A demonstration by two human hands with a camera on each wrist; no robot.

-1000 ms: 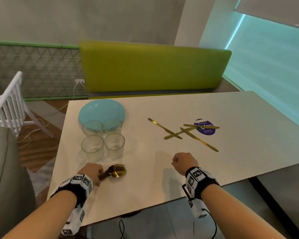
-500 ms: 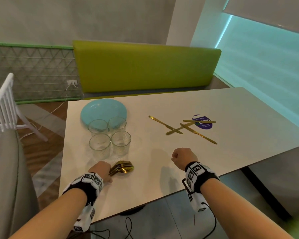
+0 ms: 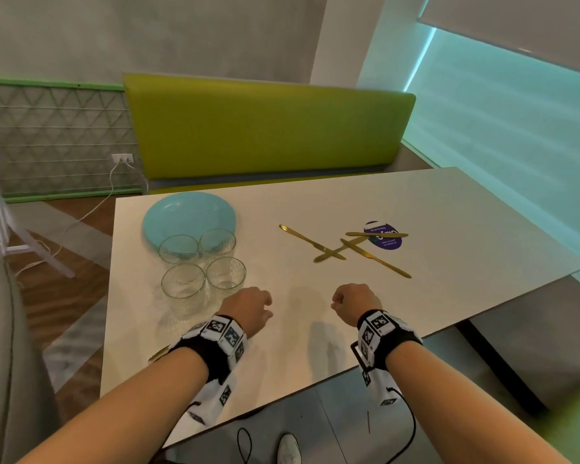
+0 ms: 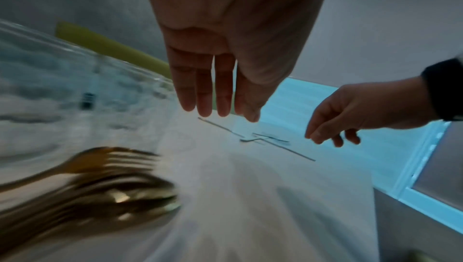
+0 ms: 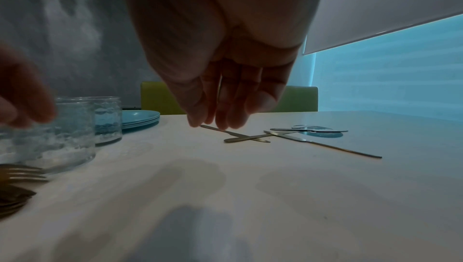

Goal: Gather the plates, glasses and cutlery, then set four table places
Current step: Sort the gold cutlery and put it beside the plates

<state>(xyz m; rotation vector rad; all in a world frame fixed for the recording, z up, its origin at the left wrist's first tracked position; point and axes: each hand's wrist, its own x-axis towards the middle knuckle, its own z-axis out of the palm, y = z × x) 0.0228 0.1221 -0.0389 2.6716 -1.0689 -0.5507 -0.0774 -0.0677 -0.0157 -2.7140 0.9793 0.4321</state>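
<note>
With forks and spoons laid on the bench beside the glasses, both grips, left hand and right hand, are held empty with relaxed fingers, and the crossed knives are judged due for gathering next.

Smooth matt white table; on it glossy gold-toned metal knives, shiny metal forks at lower left of the left wrist view, clear textured glass tumblers, and smooth glossy turquoise plates. Behind, a smooth green bench back.
</note>
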